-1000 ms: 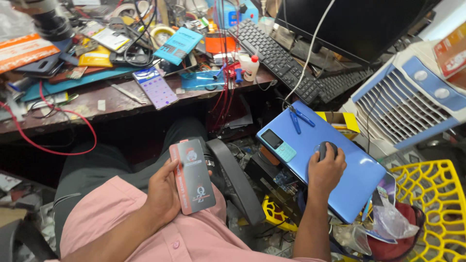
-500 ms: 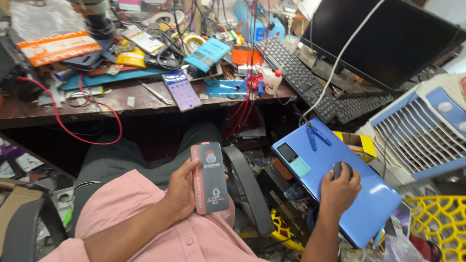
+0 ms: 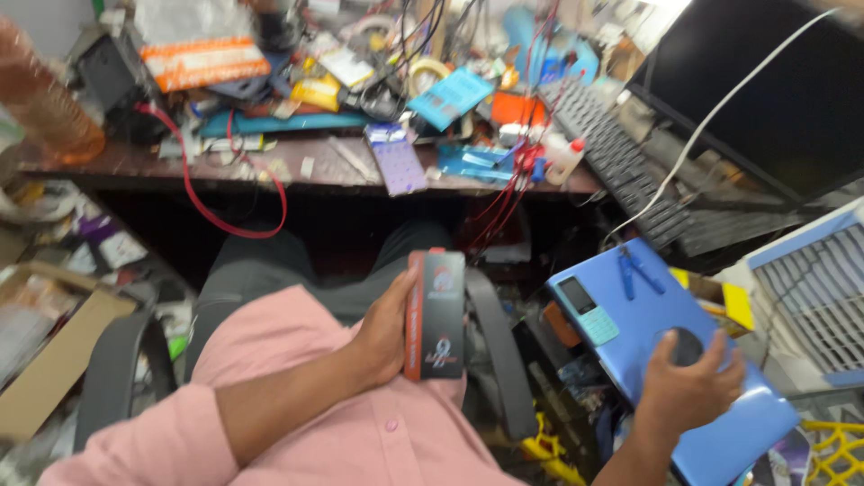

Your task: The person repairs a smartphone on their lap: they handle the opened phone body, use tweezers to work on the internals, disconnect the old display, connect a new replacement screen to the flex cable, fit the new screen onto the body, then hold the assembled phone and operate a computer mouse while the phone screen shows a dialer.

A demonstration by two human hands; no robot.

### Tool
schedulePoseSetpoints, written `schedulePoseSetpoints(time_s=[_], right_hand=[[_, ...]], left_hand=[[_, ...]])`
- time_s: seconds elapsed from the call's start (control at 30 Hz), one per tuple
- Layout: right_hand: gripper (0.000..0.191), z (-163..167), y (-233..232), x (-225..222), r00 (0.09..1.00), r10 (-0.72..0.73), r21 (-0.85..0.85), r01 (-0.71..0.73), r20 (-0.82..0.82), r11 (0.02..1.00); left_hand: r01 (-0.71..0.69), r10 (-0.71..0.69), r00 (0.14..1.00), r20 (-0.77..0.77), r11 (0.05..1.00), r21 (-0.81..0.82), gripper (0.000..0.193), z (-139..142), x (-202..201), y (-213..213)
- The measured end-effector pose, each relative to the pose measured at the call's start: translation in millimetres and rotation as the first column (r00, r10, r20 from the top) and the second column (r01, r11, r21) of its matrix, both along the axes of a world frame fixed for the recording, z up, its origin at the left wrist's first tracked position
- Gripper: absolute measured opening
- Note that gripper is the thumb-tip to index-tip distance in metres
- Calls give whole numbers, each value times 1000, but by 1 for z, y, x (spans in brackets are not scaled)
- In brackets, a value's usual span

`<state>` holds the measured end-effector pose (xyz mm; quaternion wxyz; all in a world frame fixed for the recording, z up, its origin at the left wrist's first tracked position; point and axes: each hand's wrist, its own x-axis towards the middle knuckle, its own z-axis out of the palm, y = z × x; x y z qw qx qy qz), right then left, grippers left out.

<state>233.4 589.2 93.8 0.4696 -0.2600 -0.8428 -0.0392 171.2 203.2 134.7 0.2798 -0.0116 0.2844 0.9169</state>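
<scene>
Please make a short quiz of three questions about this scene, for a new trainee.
1. True or false: the left hand holds a slim black and red box.
2. What does the right hand rest on? A) the keyboard B) a black mouse C) the small teal phone
3. Fill in: the blue pliers lie on a blue ____.

Key: 1 true. 2 B, the black mouse; the keyboard and the small teal phone are untouched. 3 laptop.
</scene>
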Motion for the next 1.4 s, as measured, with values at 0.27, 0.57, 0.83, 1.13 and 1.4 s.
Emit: schedulePoseSetpoints(time_s=[0.27, 0.57, 0.83, 1.13, 1.4], right_hand=[[47, 58, -101, 8, 538, 778, -406, -822, -324, 399], [39, 35, -205, -27, 188, 980, -160, -967, 62, 196], [25, 1, -190, -28, 263, 537, -593, -460, -802, -661], [16, 28, -185, -9, 150, 525, -525, -482, -838, -701], [19, 29, -188, -10, 185, 526, -546, -459, -830, -700]], left_hand=[[-63, 53, 995, -89, 992, -110, 38, -12, -5, 0], [-95, 78, 989, -126, 986, -140, 33, -14, -14, -3], [109, -94, 986, -135, 989, 102, 34, -8, -7, -9], [215, -188, 969, -159, 961, 174, 36, -14, -1, -11], [188, -169, 975, -141, 974, 129, 40, -20, -2, -10]])
